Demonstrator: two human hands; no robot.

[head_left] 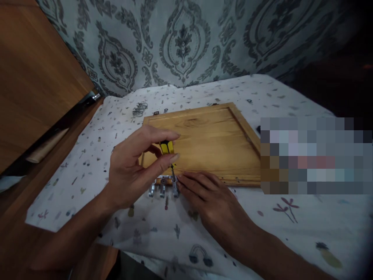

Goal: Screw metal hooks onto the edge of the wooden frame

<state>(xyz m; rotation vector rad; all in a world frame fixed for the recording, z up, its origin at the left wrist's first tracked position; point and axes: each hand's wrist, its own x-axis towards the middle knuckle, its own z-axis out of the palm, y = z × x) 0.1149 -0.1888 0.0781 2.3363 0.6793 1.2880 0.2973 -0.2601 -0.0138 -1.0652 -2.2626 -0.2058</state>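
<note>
My left hand (136, 163) is closed around the yellow-and-black handle of a small screwdriver (167, 147), held upright with its tip down at a metal hook rack (163, 186). The rack sits at the near left edge of a framed wooden board (210, 144) lying flat on the table. My right hand (204, 196) rests flat beside the rack, fingers stretched out, fingertips touching its right end and the board's near edge.
A white patterned cloth (175, 229) covers the table. Small metal parts (140, 109) lie on it behind the board. A wooden cabinet (32, 81) stands at the left, patterned wallpaper (180, 42) behind. A blurred area (316, 155) covers the right side.
</note>
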